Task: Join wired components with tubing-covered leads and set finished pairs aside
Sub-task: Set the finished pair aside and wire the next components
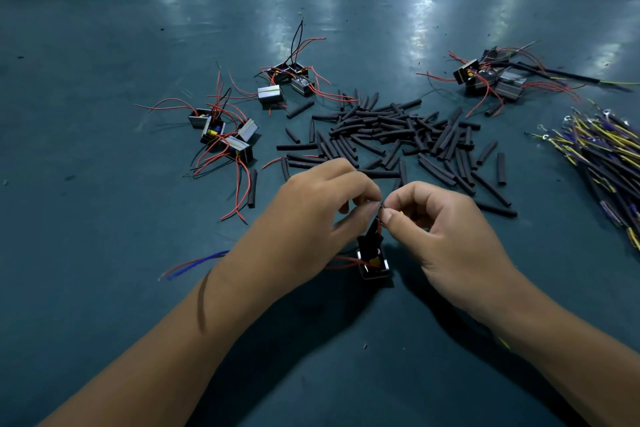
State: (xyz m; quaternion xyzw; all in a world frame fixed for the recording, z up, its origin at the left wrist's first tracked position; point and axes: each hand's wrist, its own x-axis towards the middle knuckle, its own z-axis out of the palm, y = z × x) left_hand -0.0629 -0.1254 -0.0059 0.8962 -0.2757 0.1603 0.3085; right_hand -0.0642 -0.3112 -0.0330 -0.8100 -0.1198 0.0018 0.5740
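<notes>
— Both forearms reach in from the near edge over the green table; what are the hands doing?

— They meet at the middle. The left hand curls its fingers and pinches a lead end with thumb and forefinger, and the right hand pinches the same spot from the other side, thumb tips nearly touching.

— And the component?

— The small black component sits on the table just below the fingers, its red wires running under the left wrist.

— Supplies?

— Tubing pieces lie heaped beyond the hands, wired leads at far right, and component clusters to the left.
</notes>
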